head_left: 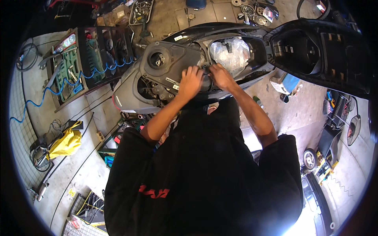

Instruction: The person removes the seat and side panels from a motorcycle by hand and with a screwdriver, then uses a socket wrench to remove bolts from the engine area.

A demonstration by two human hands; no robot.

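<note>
A dark scooter [232,29] stands before me with its seat [338,55] swung up to the right. My left hand [190,82] rests over the edge of the grey-black plastic cover [177,57] around the round filler opening [158,60]. Its fingers are bent, their tips close to my right hand. My right hand [222,78] is closed in a pinch at the front rim of the under-seat compartment [258,49]. Whatever is between the fingers of either hand is too small or hidden to name. A clear plastic bag [232,55] lies inside the compartment.
A tool cart [94,63] with a green socket case stands at the left, a blue coiled air hose [51,91] hanging across it. Loose parts [256,11] and a metal tray of tools [141,11] lie beyond the scooter. Right of me is a blue-and-white box [286,83].
</note>
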